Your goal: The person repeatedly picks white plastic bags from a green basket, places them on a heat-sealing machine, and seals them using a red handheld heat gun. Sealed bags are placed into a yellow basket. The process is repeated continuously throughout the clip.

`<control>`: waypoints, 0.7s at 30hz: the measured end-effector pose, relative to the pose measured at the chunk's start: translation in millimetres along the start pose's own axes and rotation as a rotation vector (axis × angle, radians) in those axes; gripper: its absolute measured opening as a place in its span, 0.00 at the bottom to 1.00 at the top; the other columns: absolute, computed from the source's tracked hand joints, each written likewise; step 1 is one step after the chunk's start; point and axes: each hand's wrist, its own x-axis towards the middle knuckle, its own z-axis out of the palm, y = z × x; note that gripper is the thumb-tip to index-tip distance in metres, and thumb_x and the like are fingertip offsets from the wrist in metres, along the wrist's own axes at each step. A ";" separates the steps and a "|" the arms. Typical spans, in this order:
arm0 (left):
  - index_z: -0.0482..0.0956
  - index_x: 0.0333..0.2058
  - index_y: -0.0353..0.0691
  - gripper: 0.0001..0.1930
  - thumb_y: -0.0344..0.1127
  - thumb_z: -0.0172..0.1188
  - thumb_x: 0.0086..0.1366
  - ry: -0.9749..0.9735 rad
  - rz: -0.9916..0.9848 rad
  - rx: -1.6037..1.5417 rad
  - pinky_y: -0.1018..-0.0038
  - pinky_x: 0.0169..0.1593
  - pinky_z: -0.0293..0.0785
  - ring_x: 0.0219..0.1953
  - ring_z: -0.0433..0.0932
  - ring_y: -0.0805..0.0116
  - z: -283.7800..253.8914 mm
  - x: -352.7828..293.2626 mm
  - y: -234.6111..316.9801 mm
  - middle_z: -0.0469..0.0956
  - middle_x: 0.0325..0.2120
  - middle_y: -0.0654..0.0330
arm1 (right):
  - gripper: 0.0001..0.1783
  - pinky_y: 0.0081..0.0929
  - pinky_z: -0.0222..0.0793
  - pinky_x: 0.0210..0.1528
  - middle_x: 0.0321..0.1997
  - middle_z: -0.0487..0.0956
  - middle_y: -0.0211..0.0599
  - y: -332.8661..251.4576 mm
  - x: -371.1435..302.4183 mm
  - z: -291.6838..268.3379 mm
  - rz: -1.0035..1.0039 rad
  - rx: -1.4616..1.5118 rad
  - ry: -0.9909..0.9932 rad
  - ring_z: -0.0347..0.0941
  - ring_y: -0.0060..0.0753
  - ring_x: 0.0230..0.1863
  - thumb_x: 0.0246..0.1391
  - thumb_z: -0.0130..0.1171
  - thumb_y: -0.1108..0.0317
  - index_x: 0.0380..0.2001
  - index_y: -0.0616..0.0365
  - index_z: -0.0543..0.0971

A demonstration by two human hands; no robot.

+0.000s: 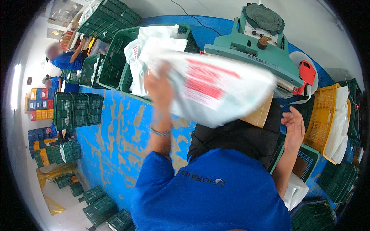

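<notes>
My left hand [158, 86], smeared by motion, grips one end of a white plastic bag [241, 88] with red print. The bag stretches across in front of my body, looks flat and is blurred too. Behind its far edge stands a green bench machine [250, 57] with a round dark knob on top. My right hand [294, 125] is raised at the right with loosely bent fingers, and nothing shows in it. A tan cardboard piece [260, 114] sticks out from under the bag, above my lap. More white bags [156, 36] lie in a green crate beyond my left hand.
A red tape dispenser [306, 73] sits right of the machine. Beyond my right hand, a yellow crate [320, 119] holds white bags. Stacked green crates [78, 109] stand at the left on the worn blue floor [119, 142]. Two co-workers [69, 61] are farther off.
</notes>
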 end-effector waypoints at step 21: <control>0.80 0.33 0.29 0.23 0.48 0.48 0.67 -0.321 0.240 0.105 0.72 0.33 0.74 0.28 0.77 0.65 86.3 -8.7 -30.1 0.80 0.26 0.55 | 0.31 0.44 0.58 0.56 0.49 0.72 0.50 68.4 -252.9 -229.7 0.421 -1.666 1.407 0.63 0.54 0.53 0.44 0.62 0.68 0.52 0.61 0.66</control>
